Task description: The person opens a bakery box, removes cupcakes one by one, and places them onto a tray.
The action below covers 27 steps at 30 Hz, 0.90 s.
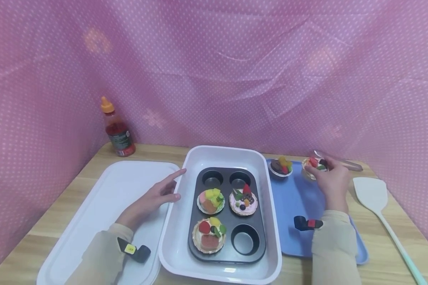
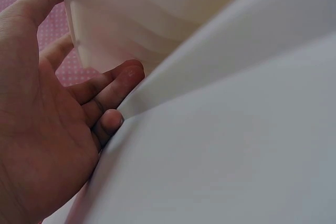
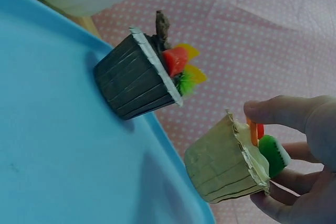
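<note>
A pale cupcake point(image 3: 223, 163) is gripped by the right hand point(image 1: 334, 183) at the far right of the blue tray point(image 1: 297, 202). The white bin point(image 1: 180, 241) is touched by the left hand point(image 1: 157, 196), fingers spread; 3 cupcakes point(image 1: 209, 235) are seated in a pan point(image 1: 226, 254).

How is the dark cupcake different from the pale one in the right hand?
The dark cupcake has blackish sides; the pale cupcake has cream ones. The dark cupcake stands on the blue tray; the right hand holds the pale cupcake. Both have red pieces on top.
</note>
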Each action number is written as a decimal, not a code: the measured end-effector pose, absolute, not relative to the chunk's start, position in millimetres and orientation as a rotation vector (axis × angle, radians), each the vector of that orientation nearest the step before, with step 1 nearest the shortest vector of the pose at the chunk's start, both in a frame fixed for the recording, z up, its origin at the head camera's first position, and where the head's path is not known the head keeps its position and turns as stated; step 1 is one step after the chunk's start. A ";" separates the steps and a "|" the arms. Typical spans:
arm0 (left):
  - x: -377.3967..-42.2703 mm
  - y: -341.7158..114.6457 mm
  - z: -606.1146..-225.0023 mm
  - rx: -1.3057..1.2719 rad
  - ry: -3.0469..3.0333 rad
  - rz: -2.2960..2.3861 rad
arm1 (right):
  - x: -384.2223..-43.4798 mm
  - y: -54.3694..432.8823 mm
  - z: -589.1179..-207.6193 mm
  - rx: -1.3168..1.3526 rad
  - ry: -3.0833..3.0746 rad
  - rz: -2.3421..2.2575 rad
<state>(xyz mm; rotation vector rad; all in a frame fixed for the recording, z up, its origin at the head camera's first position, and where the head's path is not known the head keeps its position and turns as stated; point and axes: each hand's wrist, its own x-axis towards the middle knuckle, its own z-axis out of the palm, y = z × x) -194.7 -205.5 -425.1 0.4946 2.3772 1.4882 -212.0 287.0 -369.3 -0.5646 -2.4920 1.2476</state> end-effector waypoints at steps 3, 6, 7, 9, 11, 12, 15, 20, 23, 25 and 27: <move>-195.6 -205.5 -423.9 0.494 2.367 1.502 | -214.8 287.1 -371.0 -0.585 -2.480 1.262; -195.3 -205.7 -423.4 0.497 2.362 1.510 | -217.4 288.0 -373.1 -0.605 -2.468 1.271; -195.0 -205.7 -423.4 0.496 2.362 1.511 | -218.0 288.4 -373.7 -0.611 -2.465 1.273; -194.1 -205.8 -423.4 0.495 2.362 1.512 | -219.0 289.5 -375.2 -0.618 -2.461 1.276; -193.6 -206.0 -423.8 0.494 2.362 1.514 | -219.8 290.0 -376.4 -0.622 -2.452 1.283; -193.2 -206.1 -423.9 0.492 2.361 1.516 | -220.1 290.1 -377.1 -0.623 -2.451 1.286; -193.2 -207.2 -424.9 0.489 2.359 1.517 | -220.9 290.2 -379.7 -0.622 -2.444 1.272; -194.6 -208.0 -426.7 0.509 2.359 1.512 | -222.5 288.4 -383.0 -0.620 -2.424 1.252; -195.7 -207.0 -426.6 0.528 2.362 1.505 | -223.6 286.8 -384.5 -0.627 -2.416 1.256; -196.4 -206.2 -426.1 0.533 2.359 1.506 | -224.6 286.6 -385.9 -0.629 -2.414 1.263; -196.8 -205.6 -425.5 0.534 2.361 1.502 | -225.5 287.1 -387.6 -0.634 -2.421 1.259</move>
